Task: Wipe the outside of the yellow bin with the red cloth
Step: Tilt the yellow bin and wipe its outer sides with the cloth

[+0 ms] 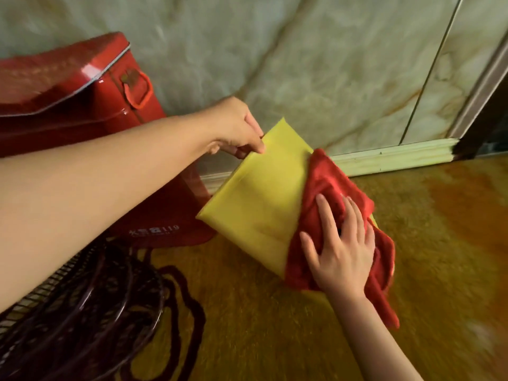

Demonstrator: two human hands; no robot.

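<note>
Two hands on yellow bin (255, 199), frame centre, tipped over, long axis running upper left to lower right. Left hand (236, 127) pinches upper edge. Right hand (341, 246), fingers spread flat, presses red cloth (324, 182) against bin's lower-right side. Red metal box (68, 92) upper left.

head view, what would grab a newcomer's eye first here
The yellow bin, tipped over at centre frame, stands out most, with the red cloth pressed flat on its right side by the right hand. The left hand pinches the bin's upper left edge. Behind it to the left, against the marbled wall, sits a big red metal box.
</note>
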